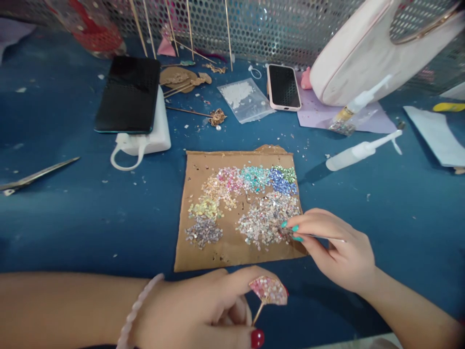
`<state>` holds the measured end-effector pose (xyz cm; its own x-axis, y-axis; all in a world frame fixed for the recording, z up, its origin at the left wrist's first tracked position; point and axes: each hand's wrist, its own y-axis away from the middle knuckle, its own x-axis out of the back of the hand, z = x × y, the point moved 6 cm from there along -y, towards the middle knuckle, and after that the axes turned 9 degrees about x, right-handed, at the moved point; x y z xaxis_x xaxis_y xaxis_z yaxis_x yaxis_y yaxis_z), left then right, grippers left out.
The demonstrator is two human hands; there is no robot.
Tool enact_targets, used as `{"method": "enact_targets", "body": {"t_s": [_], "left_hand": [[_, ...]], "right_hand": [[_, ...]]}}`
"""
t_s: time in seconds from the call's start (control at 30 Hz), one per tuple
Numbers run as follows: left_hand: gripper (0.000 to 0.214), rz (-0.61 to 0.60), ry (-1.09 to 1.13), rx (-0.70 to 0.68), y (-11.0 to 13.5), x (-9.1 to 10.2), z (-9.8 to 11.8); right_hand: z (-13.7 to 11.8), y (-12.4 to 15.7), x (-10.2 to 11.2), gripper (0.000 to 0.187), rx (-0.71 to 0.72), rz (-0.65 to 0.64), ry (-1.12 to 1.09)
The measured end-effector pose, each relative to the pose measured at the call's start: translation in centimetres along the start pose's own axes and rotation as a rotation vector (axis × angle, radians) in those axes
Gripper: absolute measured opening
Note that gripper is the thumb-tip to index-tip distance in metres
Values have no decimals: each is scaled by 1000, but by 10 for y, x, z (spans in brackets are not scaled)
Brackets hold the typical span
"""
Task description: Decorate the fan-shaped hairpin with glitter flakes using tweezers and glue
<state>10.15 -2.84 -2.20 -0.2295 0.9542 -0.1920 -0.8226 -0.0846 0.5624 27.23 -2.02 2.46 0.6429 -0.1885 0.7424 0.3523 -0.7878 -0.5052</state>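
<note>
My left hand (196, 310), with a beaded bracelet (136, 310) at the wrist, pinches the thin stem of a fan-shaped hairpin (269, 290). Pink and pale stones cover the fan. My right hand (337, 247) grips slim metal tweezers (323, 237), their tips among the clear rhinestones (263, 220). These stones lie on a cardboard sheet (228, 254), beside piles of grey stones (203, 232), yellow stones (205, 207), pink stones (231, 179), turquoise stones (255, 178), blue stones (282, 182) and green stones (288, 172). Whether the tweezers hold a stone is too small to tell.
A black tablet or phone (129, 94) rests on a white power bank (163, 128). Behind the cardboard lie a bag of white beads (245, 99), a phone (283, 86) and a metal hairpin (217, 117). A glue bottle (348, 156) leans at right; scissors (38, 175) lie left.
</note>
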Motion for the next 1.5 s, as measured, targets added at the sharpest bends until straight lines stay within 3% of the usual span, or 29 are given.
{"method": "enact_targets", "body": {"t_s": [0.4,0.63,1.17,1.5], "left_hand": [[27,10,35,-17,0,-3,-1],[28,-103,90,-9,-2,-7,-3],[26,-40,62,-45,0,-5,-3],[29,-77,92,-41,-1,-5,-2]], "right_hand": [[1,-1,0,18,-7,0,-11],[1,-1,-1,16,-24,8,-18],[0,-3,0,18,-20,9,3],[0,-2,0,17,-31,-8,-16]]}}
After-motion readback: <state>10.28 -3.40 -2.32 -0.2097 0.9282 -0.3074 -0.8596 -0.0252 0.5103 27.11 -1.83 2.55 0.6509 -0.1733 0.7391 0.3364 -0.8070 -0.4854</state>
